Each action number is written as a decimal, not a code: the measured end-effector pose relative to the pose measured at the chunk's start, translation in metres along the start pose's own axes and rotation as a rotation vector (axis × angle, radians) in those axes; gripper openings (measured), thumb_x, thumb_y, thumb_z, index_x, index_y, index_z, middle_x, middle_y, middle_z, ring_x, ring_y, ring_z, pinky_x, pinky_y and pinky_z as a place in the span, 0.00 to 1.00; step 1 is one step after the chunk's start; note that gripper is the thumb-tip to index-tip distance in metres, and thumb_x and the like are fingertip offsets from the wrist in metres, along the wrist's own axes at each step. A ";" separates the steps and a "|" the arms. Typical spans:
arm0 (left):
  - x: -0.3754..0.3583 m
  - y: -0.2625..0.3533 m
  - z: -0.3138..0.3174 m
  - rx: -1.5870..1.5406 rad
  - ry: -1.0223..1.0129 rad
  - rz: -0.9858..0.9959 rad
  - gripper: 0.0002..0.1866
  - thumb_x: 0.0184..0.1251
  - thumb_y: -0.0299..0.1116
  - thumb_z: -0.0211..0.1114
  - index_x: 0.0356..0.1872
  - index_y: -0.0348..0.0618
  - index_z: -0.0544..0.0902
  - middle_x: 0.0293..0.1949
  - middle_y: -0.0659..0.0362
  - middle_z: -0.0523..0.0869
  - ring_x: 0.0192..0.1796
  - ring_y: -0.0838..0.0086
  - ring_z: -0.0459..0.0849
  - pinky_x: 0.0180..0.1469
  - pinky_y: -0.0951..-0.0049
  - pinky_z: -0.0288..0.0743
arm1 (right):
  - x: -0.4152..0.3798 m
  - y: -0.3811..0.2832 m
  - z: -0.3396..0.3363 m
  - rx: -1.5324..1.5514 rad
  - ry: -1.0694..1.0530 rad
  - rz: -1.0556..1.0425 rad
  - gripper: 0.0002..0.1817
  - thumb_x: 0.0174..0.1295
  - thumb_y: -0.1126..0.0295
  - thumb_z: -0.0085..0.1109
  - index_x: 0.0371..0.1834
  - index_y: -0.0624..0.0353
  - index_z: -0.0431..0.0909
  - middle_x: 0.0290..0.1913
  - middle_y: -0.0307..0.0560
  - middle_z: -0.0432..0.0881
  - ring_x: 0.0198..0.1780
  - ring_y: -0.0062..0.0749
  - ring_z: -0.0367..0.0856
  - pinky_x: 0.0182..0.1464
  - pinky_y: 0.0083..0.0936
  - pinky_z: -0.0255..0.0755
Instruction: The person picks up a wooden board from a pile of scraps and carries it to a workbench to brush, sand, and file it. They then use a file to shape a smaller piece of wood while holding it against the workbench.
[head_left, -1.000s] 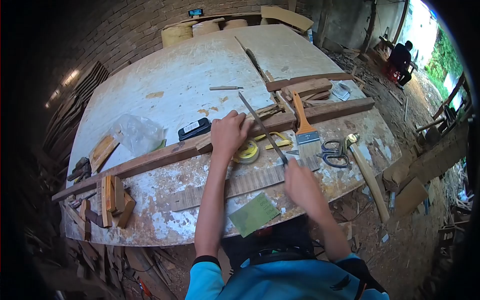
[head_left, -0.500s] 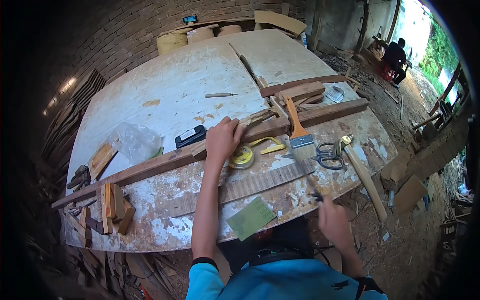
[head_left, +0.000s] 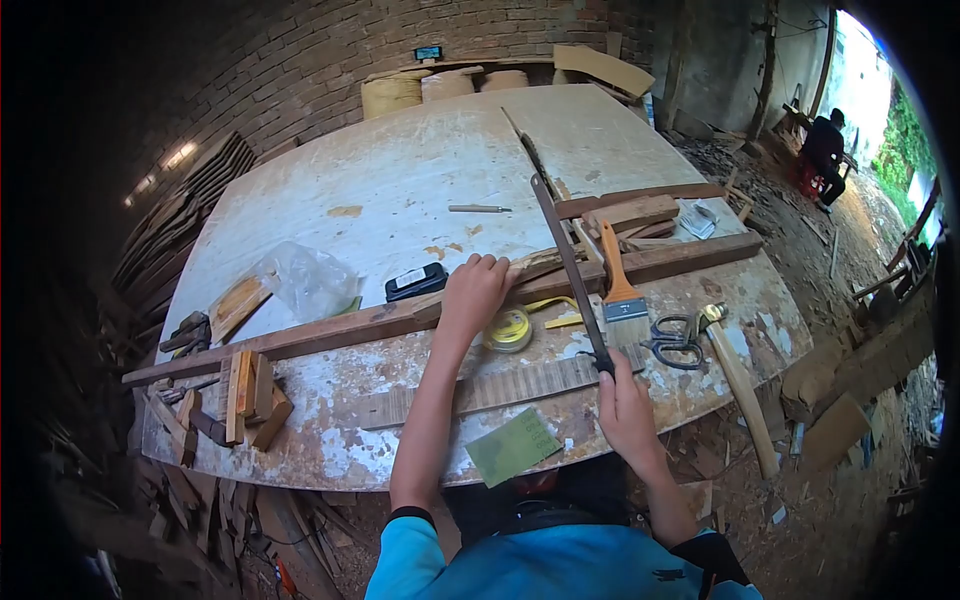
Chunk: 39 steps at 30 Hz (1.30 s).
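Observation:
My left hand (head_left: 477, 293) is closed over a short rough piece of wood (head_left: 545, 262) and presses it down on a long brown wooden beam (head_left: 290, 342). In my right hand (head_left: 628, 412) is the dark handle of a narrow saw (head_left: 568, 240). Its long thin blade points away from me and crosses the wood to the right of my left hand. Just below the left hand lies a yellow tape measure (head_left: 509, 329). A paintbrush (head_left: 618, 275) with an orange handle leans on the beam, right of the blade.
Right of the saw are scissors (head_left: 677, 342) and a hammer (head_left: 741, 388). A striped board (head_left: 490, 388) and green sandpaper (head_left: 513, 446) lie nearer me. Wooden planes (head_left: 250, 398) and a plastic bag (head_left: 312, 280) are leftward. A person (head_left: 824, 155) sits far right.
My right hand has moved forward and left, bringing the saw blade from a blurred low position up across the wood. The left hand keeps its hold. The whole view has shifted slightly.

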<state>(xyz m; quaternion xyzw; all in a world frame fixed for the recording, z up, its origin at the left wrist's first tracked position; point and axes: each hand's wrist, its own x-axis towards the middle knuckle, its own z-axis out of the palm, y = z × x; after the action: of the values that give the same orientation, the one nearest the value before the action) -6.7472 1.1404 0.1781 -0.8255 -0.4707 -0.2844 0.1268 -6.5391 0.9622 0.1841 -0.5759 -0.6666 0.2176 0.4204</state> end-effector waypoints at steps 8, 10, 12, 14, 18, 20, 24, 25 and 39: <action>0.002 0.000 -0.007 -0.027 -0.143 -0.033 0.19 0.57 0.50 0.64 0.30 0.41 0.81 0.28 0.53 0.80 0.33 0.58 0.80 0.35 0.62 0.74 | 0.023 -0.006 0.008 -0.009 -0.046 0.057 0.17 0.67 0.73 0.42 0.58 0.65 0.62 0.22 0.65 0.76 0.29 0.63 0.77 0.31 0.49 0.66; 0.002 0.002 -0.011 -0.050 -0.161 -0.049 0.21 0.51 0.52 0.67 0.29 0.41 0.82 0.28 0.52 0.80 0.33 0.57 0.81 0.35 0.62 0.74 | 0.030 -0.007 0.011 0.018 -0.058 0.054 0.17 0.67 0.72 0.42 0.58 0.65 0.62 0.22 0.66 0.76 0.30 0.64 0.77 0.32 0.50 0.66; 0.001 0.002 -0.011 -0.068 -0.181 -0.060 0.24 0.43 0.52 0.73 0.31 0.41 0.81 0.28 0.52 0.80 0.32 0.58 0.82 0.35 0.63 0.75 | 0.038 -0.008 0.016 0.031 -0.076 0.060 0.18 0.67 0.71 0.42 0.58 0.64 0.62 0.22 0.67 0.76 0.31 0.65 0.77 0.32 0.51 0.66; 0.001 0.002 -0.015 -0.126 -0.128 -0.044 0.23 0.43 0.50 0.73 0.32 0.41 0.81 0.29 0.53 0.80 0.32 0.59 0.82 0.34 0.63 0.75 | 0.050 -0.010 0.023 0.026 -0.095 0.073 0.18 0.67 0.71 0.41 0.58 0.64 0.62 0.23 0.68 0.76 0.32 0.67 0.76 0.34 0.53 0.65; 0.002 0.001 -0.016 -0.184 -0.078 -0.048 0.20 0.45 0.43 0.74 0.35 0.43 0.80 0.31 0.56 0.82 0.33 0.61 0.83 0.34 0.65 0.75 | 0.070 -0.006 0.040 0.028 -0.085 0.034 0.18 0.67 0.70 0.41 0.59 0.64 0.61 0.28 0.70 0.77 0.35 0.68 0.77 0.37 0.54 0.67; 0.002 0.000 -0.017 -0.204 -0.063 -0.056 0.18 0.45 0.40 0.74 0.35 0.43 0.82 0.32 0.57 0.82 0.33 0.63 0.83 0.35 0.66 0.76 | 0.075 0.000 0.050 0.018 -0.079 0.023 0.19 0.67 0.70 0.41 0.59 0.65 0.61 0.28 0.70 0.78 0.36 0.68 0.77 0.38 0.53 0.68; -0.002 -0.009 -0.013 -0.229 0.070 0.032 0.16 0.45 0.37 0.74 0.35 0.41 0.84 0.31 0.56 0.82 0.33 0.63 0.82 0.34 0.66 0.76 | 0.079 0.002 0.058 -0.008 -0.121 0.049 0.19 0.67 0.69 0.41 0.58 0.66 0.61 0.28 0.70 0.78 0.36 0.68 0.77 0.39 0.54 0.69; -0.003 -0.008 -0.014 -0.240 0.056 0.018 0.16 0.45 0.36 0.73 0.35 0.41 0.84 0.31 0.55 0.82 0.33 0.62 0.82 0.35 0.66 0.75 | 0.080 0.002 0.060 -0.016 -0.130 0.063 0.19 0.67 0.69 0.41 0.58 0.66 0.61 0.28 0.70 0.78 0.36 0.68 0.78 0.39 0.54 0.69; -0.001 -0.005 -0.013 -0.138 0.036 0.045 0.16 0.45 0.37 0.72 0.36 0.43 0.84 0.27 0.56 0.78 0.33 0.62 0.78 0.34 0.65 0.73 | 0.099 -0.011 0.063 -0.224 -0.122 -0.011 0.17 0.60 0.75 0.47 0.52 0.69 0.63 0.28 0.69 0.79 0.34 0.65 0.79 0.37 0.50 0.73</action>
<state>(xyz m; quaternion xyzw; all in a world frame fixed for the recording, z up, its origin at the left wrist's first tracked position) -6.7562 1.1361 0.1876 -0.8374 -0.4290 -0.3279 0.0844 -6.5945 1.0661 0.1885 -0.6011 -0.7142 0.1742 0.3133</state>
